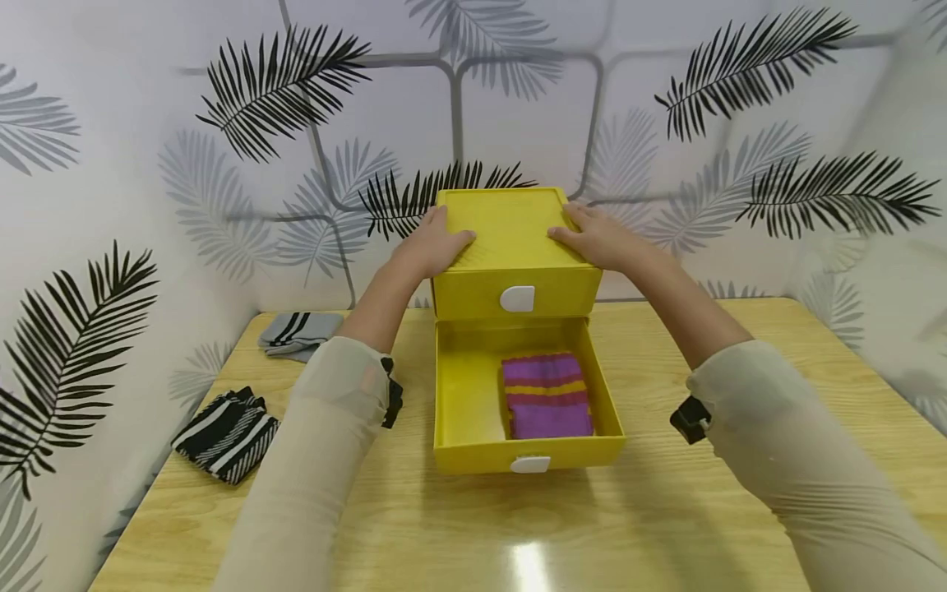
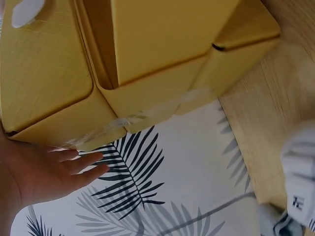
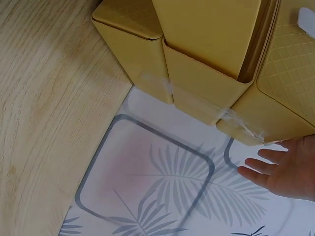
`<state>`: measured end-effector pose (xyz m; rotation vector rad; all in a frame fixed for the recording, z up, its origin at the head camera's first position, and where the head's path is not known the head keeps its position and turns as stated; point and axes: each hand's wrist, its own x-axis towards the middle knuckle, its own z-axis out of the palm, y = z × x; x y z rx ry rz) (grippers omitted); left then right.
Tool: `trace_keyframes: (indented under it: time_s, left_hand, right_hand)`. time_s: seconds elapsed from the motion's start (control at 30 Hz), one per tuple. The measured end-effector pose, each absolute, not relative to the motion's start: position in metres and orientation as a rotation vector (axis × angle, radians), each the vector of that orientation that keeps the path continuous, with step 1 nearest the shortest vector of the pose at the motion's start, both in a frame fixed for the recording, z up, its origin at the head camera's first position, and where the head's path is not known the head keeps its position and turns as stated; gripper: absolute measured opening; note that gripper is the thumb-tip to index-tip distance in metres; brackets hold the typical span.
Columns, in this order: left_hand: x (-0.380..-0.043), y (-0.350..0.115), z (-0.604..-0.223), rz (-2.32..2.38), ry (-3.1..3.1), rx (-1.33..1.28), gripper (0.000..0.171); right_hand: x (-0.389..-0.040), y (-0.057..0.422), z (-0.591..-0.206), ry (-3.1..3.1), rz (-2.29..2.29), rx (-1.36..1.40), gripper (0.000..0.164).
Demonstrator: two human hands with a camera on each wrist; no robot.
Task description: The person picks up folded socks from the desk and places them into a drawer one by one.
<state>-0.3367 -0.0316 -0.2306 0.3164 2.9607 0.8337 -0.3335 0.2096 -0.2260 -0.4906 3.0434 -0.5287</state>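
Left hand at ten o'clock, right hand at two, both wide, touching yellow box (sock in open drawer)

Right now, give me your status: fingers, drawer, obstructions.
Left fingers, right fingers on cabinet's upper edges. Middle drawer open, purple cloth inside. No obstruction seen before it; black cloth, gray cloth off left.

Head view facing forward and down, 2 nearer, tilted wrist views from opposite sides, all 3 sharing the yellow drawer unit
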Motion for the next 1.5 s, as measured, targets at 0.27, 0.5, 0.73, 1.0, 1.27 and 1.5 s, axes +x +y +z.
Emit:
trace_keyframes:
  time_s: [0.27,0.5,0.73,1.0,1.27,1.5]
  left_hand:
    - [-0.325,-0.044,-0.235,1.042,3.200,0.288,0.043]
    - [-0.295,-0.084,-0.247,1.303,3.143,0.366,0.038]
    - [-0.265,-0.143,-0.279,1.313,3.039,0.259,0.047]
    - [-0.249,-0.186,-0.320,1.120,2.930,0.188,0.054]
    - [-0.252,-0.201,-0.352,0.965,2.845,0.206,0.035]
    - [-0.262,-0.207,-0.377,1.015,2.738,0.261,0.015]
  right_hand:
    - [-0.335,0.205,-0.229,3.052,-0.529,-0.445,0.068]
    - [-0.333,0.203,-0.228,3.054,-0.530,-0.449,0.067]
    - [-0.331,0.204,-0.228,3.034,-0.545,-0.425,0.069]
    - [-0.330,0.208,-0.227,3.010,-0.591,-0.447,0.069]
    - [-0.330,0.209,-0.225,2.997,-0.618,-0.415,0.069]
    - [-0.331,0.208,-0.226,3.003,-0.616,-0.414,0.068]
